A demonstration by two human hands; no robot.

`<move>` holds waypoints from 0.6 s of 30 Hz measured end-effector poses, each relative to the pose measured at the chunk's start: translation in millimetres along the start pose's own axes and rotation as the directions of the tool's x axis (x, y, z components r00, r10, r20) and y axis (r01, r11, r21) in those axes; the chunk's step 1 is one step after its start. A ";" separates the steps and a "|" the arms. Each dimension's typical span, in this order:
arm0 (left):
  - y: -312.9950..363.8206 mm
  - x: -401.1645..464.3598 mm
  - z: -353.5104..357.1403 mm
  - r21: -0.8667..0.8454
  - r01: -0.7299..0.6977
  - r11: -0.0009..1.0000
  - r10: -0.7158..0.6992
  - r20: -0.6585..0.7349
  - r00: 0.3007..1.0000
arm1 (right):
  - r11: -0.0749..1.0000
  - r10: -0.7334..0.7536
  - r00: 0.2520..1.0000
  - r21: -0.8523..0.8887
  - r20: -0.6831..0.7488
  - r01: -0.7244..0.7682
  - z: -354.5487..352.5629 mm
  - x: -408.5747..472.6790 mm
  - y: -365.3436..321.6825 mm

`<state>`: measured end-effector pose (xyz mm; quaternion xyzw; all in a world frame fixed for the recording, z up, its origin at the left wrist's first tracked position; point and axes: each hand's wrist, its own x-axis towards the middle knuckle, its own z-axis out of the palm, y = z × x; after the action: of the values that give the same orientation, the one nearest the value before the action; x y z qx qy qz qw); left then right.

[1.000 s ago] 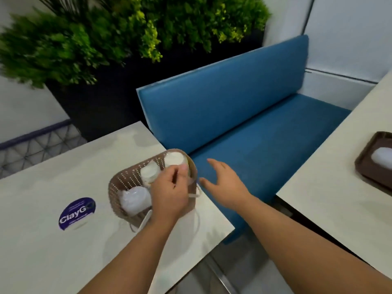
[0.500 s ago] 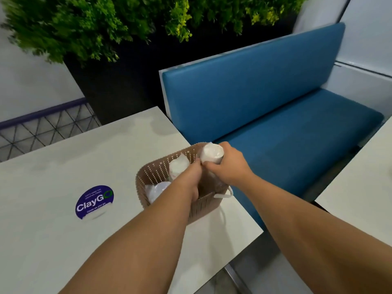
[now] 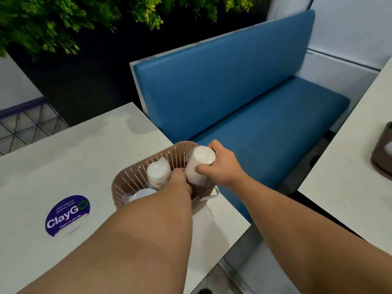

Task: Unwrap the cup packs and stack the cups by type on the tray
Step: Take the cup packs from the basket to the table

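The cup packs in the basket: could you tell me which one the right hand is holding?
The right hand holds the tall white pack at the basket's right end; the others sit lower, further left.

- I'm in a café / fast-food dining area, by the look of it.
- Blue padded booth bench (image 3: 244, 98) between two pale tables (image 3: 70, 164).
- Round "ClayGo" clean-as-you-go sticker (image 3: 67, 215) on my table.
- Brown serving tray (image 3: 381, 153) on next table; planter w/ greenery (image 3: 53, 20) behind.

Perforated matt plastic basket (image 3: 135, 177), glossy film-wrapped cup pack (image 3: 199, 164), smooth blue vinyl bench (image 3: 244, 92).
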<state>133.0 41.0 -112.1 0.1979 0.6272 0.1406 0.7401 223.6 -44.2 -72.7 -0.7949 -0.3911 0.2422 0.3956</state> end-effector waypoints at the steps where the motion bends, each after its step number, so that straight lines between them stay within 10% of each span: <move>1: 1.1 -8.5 0.0 0.035 -0.013 0.999 0.014 -0.018 1.000 | 1.000 -0.002 1.000 0.004 0.003 0.002 -0.1 0.4 1.3; 18: 8.3 -19.5 -0.7 0.035 -0.020 0.999 0.012 0.234 0.972 | 0.980 -0.076 0.995 0.190 0.066 0.062 -15.0 2.3 -9.7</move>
<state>129.3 39.5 -91.2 0.2319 0.5366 0.1106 0.8038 231.2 -45.2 -56.4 -0.7305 -0.4081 0.2930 0.4625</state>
